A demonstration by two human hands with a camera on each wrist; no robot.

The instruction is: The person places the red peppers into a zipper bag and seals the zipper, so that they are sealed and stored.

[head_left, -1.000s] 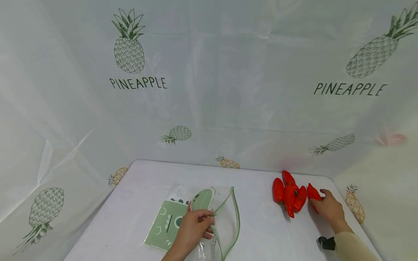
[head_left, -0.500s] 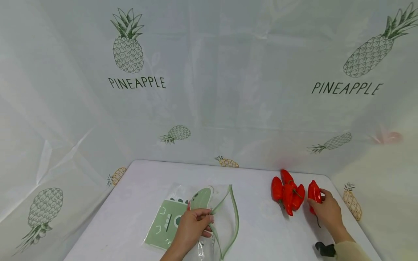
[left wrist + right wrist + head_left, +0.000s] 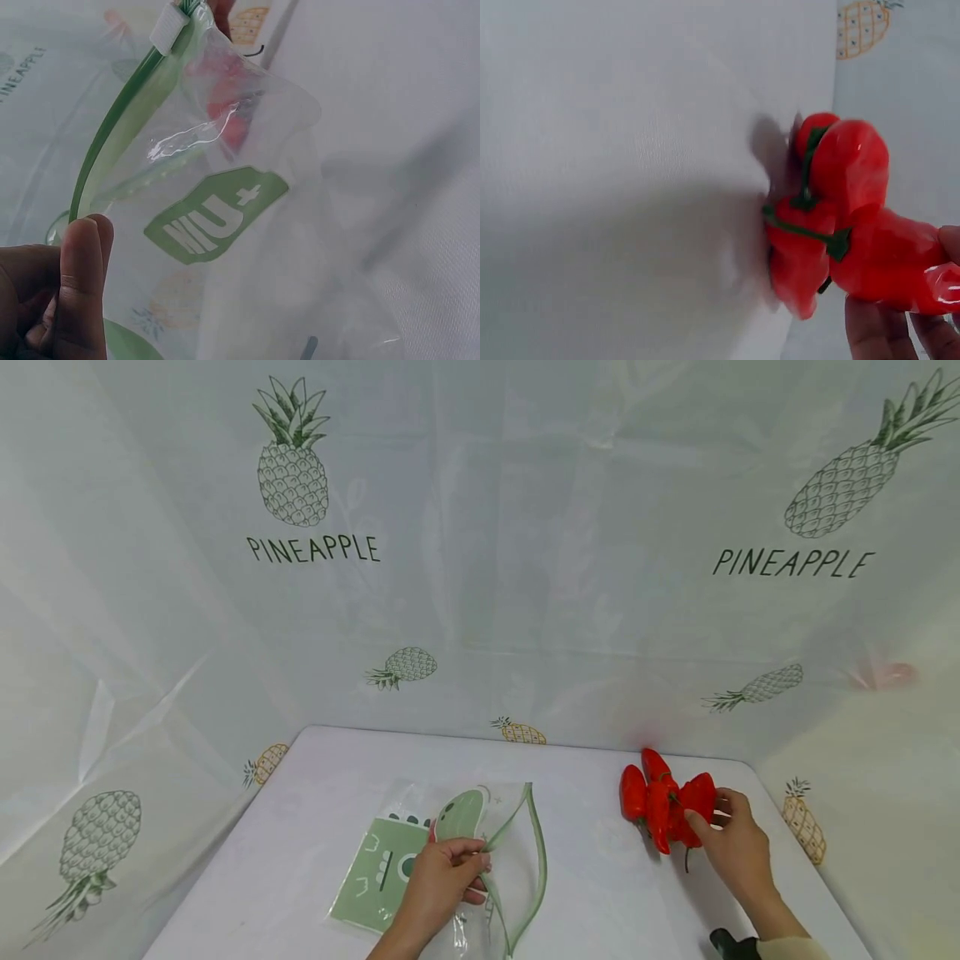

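Observation:
My left hand (image 3: 442,877) pinches the edge of a clear plastic zip bag (image 3: 217,214) with green prints. Its green zip edge (image 3: 542,860) bows away from the opposite edge, so the mouth gapes; a white slider (image 3: 169,28) sits at one end in the left wrist view. To the right, my right hand (image 3: 738,847) holds a red chili pepper (image 3: 892,259) with a green stem between thumb and fingers. That pepper is right up against a cluster of several red peppers (image 3: 633,793), overlapping some of them in the head view.
A flat green-printed packet (image 3: 375,881) in clear plastic lies left of the bag, partly under the left hand. Everything lies on a white table (image 3: 330,768). A pineapple-printed curtain (image 3: 525,568) rises behind it. A black device (image 3: 727,943) is at my right wrist.
My right hand has lifted the separate red pepper from the right side and carried it left to the cluster. The left hand and the bag stay nearly in place.

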